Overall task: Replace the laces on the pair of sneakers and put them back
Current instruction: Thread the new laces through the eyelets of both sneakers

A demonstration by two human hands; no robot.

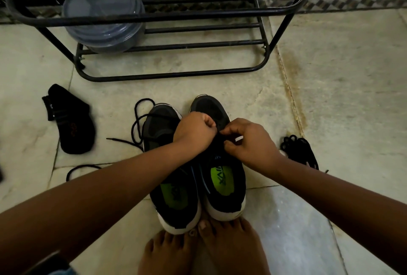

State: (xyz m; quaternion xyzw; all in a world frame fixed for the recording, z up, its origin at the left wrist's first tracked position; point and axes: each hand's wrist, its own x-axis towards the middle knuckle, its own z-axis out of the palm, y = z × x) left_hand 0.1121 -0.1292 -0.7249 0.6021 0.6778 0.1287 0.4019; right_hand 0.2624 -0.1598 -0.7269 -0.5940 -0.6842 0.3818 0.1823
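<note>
Both the left hand and right hand pinch a black lace at the right sneaker, frame centre; lacing seems unfinished, rack return pending.

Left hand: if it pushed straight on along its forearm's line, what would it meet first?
Probably the right hand, which faces the left hand closely over the right sneaker; depth is unclear.

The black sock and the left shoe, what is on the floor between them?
In the head view, a loose black lace loops on the floor between the black sock and the left shoe.
</note>
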